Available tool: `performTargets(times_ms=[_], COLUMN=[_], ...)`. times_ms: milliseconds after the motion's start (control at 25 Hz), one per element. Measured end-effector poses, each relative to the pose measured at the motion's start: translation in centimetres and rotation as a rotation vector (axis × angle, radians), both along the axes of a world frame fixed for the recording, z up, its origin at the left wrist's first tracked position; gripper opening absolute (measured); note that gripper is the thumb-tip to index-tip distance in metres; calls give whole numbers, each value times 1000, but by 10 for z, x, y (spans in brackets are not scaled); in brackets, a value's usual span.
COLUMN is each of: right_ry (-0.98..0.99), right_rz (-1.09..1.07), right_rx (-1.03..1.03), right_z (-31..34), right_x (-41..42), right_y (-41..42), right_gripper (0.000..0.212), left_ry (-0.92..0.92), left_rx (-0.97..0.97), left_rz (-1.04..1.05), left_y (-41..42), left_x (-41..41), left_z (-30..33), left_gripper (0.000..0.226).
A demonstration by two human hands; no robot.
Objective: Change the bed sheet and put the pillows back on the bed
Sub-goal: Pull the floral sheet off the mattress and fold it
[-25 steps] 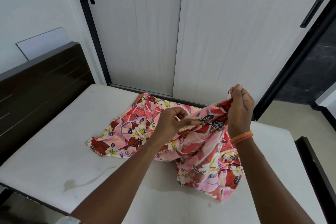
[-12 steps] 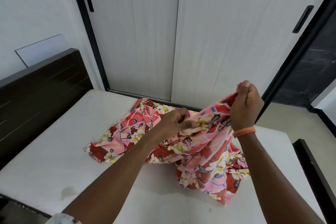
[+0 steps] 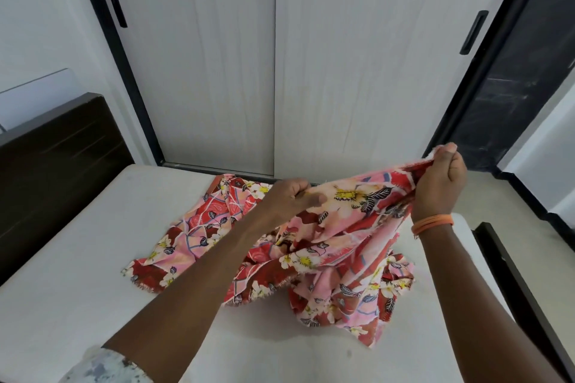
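Two hands are now spread wider along the sheet's edge than a second ago. Bare mattress (image 3: 77,258) lies at left. My left hand (image 3: 287,196) pinches the floral sheet (image 3: 342,227) mid-edge; my right hand (image 3: 441,183) grips its raised corner, higher and further right. Remaining cloth sits bunched on the mattress. Judgement: unfolding underway, spreading not begun; no pillows visible.

Left hand (image 3: 287,199) blurred at the thumb, fingertips lost behind floral sheet (image 3: 339,236). Headboard (image 3: 56,165) cut off at 9 o'clock. Mattress (image 3: 77,274) runs off at 6 o'clock.
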State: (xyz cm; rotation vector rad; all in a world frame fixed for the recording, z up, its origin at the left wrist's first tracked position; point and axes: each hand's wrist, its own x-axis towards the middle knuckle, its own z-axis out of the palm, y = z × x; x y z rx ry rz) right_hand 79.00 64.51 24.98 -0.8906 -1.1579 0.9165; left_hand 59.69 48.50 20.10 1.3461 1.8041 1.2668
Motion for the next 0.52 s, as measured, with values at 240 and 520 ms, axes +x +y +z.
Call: performTargets(times_ms=[240, 520], right_ry=[26, 38], right_rz=[-66, 154], right_rx=[-199, -11], right_z=[-12, -17], right_x=[13, -37], right_y=[16, -51], right_gripper=[48, 40], left_ry=[129, -129], left_rx=[11, 213], left_rz=[-76, -24], left_y=[11, 29], left_x=[0, 52], left_z=[24, 42], left_gripper=[32, 16])
